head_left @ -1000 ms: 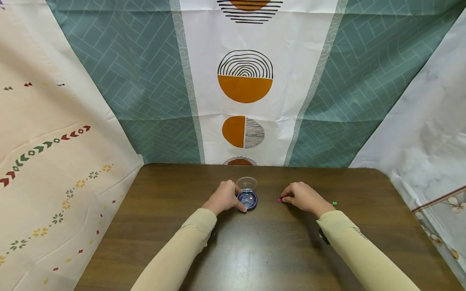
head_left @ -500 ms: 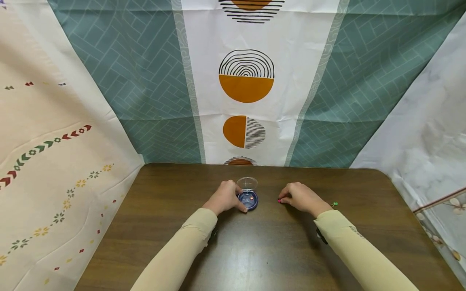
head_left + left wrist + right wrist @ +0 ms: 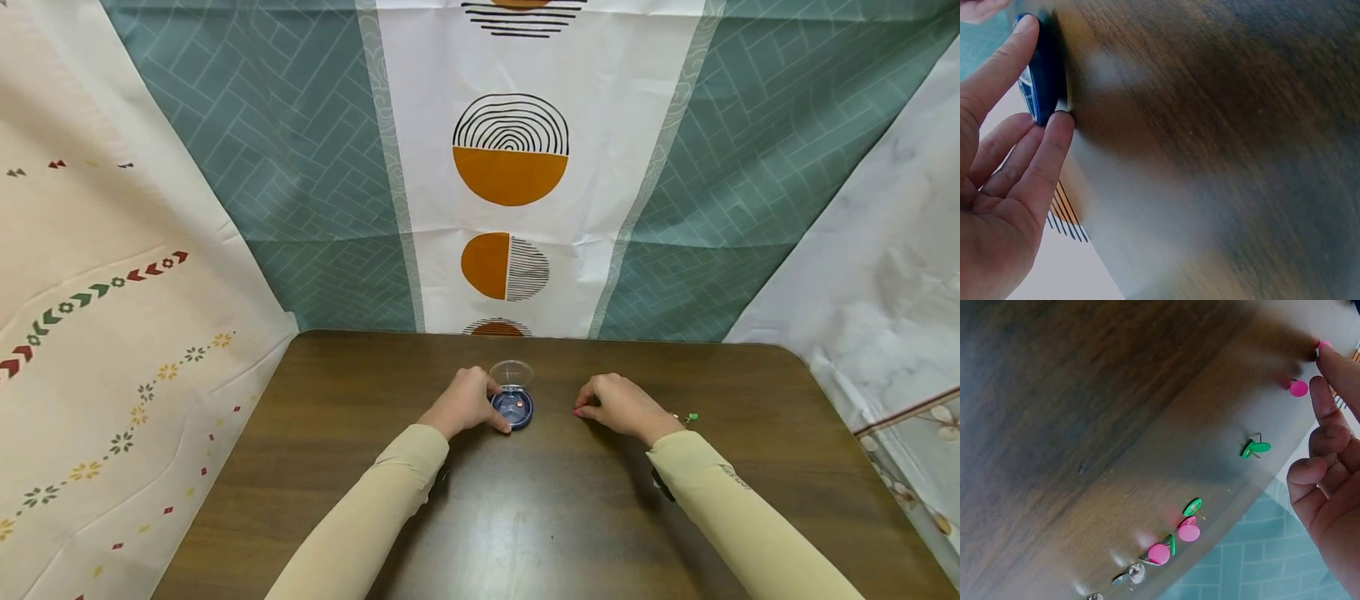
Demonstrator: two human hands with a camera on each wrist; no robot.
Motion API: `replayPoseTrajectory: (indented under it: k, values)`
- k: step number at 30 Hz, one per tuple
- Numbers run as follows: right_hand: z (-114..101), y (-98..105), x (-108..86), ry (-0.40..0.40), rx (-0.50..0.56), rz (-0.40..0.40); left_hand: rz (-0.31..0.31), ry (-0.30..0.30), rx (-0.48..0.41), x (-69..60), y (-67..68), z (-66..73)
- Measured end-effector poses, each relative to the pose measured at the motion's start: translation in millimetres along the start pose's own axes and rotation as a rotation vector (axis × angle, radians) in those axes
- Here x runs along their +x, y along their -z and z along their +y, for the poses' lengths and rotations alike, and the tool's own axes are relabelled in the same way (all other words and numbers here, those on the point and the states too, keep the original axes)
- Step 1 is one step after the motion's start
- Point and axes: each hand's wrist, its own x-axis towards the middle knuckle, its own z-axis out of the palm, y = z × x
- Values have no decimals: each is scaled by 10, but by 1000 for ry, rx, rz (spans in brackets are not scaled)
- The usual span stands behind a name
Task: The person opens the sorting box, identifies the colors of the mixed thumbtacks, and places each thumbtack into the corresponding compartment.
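A small round blue case (image 3: 513, 409) stands on the table with its clear lid (image 3: 512, 372) raised, and a small pinkish piece (image 3: 520, 404) lies inside. My left hand (image 3: 468, 403) holds the case by its side, thumb and fingers spanning its edge in the left wrist view. My right hand (image 3: 617, 405) is low over the table to the right. At its thumb tip sits a pink thumbtack (image 3: 1324, 344), and a second pink thumbtack (image 3: 1298, 388) lies by the index fingertip. A gap shows between thumb and index finger in the right wrist view.
Green thumbtacks (image 3: 1260, 447) lie beyond the curled fingers in the right wrist view. Farther off, several pink (image 3: 1159, 554), green and silver thumbtacks (image 3: 1137, 572) form a loose row. A patterned curtain (image 3: 330, 208) hangs behind the table's (image 3: 360, 367) far edge.
My right fingers have closed in over the pink thumbtack, so less of it shows in the head view. The left hand and the case keep their place; the head view tilts slightly.
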Motion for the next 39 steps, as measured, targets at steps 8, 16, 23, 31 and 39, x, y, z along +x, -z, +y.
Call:
replayPoseTrajectory:
  k: [8,16,23,31,39]
  values:
    - [-33,35,-3,-26,17,-5,8,-3,10,8,11,6]
    - [-47,37,-4,-90,62,-24,1,-1,-12,-14,17,5]
    - [-62,62,7,-108,110,8,4,-5,-9,-3,5,-10]
    - [-152,102,60,-79,160,78,-6,5,-21,-3,12,-10]
    - [-269,132,125,-56,185,125,-2,11,-25,4,6,-10]
